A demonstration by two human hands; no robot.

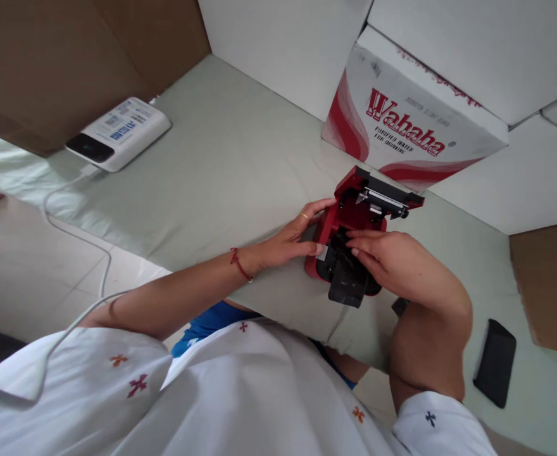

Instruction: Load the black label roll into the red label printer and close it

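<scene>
A small red and black printer (pixel 323 229) stands on the covered surface with its lid (pixel 378 196) raised, showing a metal bar and small mechanism on the lid's underside. A glossy black strip (pixel 347 285) hangs over its front edge. My left hand (pixel 292 237) grips the printer's left side, the thumb on the front corner and the fingers along the outer wall. Inside the open compartment, the fingers of my right hand (pixel 383 253) are pressed together at the upper part of the black strip; the fingertips are partly lost against the dark interior.
Behind the printer stands a Wahaha water carton (pixel 402 120). A white device (pixel 121 133) with a cable (pixel 76 180) lies at the left. On the right is a flat black object (pixel 495 362). A small dark piece (pixel 399 307) lies under my right forearm. Cardboard (pixel 551 285) borders the right side.
</scene>
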